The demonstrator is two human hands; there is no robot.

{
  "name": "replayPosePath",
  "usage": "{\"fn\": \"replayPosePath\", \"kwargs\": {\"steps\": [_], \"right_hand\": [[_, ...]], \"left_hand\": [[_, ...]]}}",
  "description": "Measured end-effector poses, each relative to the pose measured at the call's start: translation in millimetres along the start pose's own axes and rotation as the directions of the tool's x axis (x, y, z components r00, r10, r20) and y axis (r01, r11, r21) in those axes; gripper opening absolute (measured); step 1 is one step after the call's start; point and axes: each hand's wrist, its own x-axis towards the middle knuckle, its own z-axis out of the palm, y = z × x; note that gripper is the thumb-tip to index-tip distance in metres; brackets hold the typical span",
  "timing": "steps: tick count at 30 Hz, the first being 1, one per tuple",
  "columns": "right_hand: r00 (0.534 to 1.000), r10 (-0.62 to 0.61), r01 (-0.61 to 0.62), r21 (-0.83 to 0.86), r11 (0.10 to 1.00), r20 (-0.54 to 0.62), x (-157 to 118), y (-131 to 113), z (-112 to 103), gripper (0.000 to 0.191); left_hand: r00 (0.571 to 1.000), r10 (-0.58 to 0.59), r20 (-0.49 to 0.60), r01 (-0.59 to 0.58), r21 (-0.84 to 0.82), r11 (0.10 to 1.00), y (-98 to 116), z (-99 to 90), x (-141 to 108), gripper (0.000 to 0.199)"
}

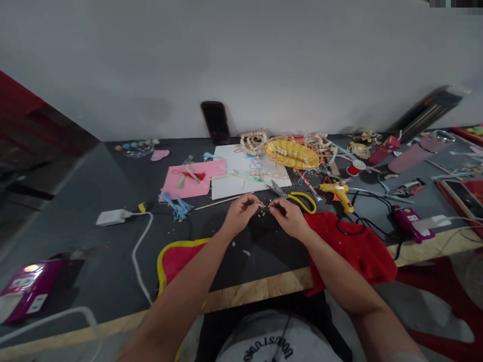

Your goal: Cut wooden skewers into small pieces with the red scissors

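My left hand (pixel 241 213) is pinched closed over the dark tabletop, with a small pale bit at its fingertips that is too small to name. Close beside it, my right hand (pixel 287 215) is also pinched, its fingertips almost meeting the left ones; what it grips is hidden. Several tiny pale pieces (pixel 261 213) lie just below the fingertips. Behind my right hand rest yellow-handled scissors (pixel 303 201), blades pointing left. A thin wooden stick (pixel 219 202) lies behind my left hand. White paper (pixel 226 188) and a pink sheet (pixel 171 183) with tassels (pixel 177 206) lie farther back.
A yellow basket (pixel 294 153), beaded loops (pixel 253 143), a yellow glue gun (pixel 339 195) and a red thread spool (pixel 355 167) stand to the right. Red cloth (pixel 347 241) lies under my right forearm. A phone (pixel 216 122) leans on the wall. A white cable (pixel 138 256) crosses the left side.
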Motion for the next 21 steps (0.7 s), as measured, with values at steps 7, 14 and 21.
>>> {"fn": "replayPosePath", "kwargs": {"steps": [7, 14, 21], "right_hand": [[0.999, 0.046, -0.047, 0.101, 0.994, 0.017, -0.8, 3.6, 1.2, 0.019], [0.998, 0.053, -0.056, 0.161, 0.985, 0.028, -0.5, 2.2, 0.9, 0.017], [0.997, 0.073, -0.066, 0.202, 0.977, -0.027, 0.1, -0.9, -0.2, 0.018]], "left_hand": [[0.995, 0.073, 0.066, -0.088, 0.249, 0.964, -4.6, -0.3, -2.2, 0.027], [0.991, 0.051, 0.127, -0.097, 0.390, 0.916, -1.0, 6.5, -5.9, 0.047], [0.965, 0.204, 0.166, -0.260, 0.482, 0.837, -1.8, 5.0, -5.0, 0.015]]}}
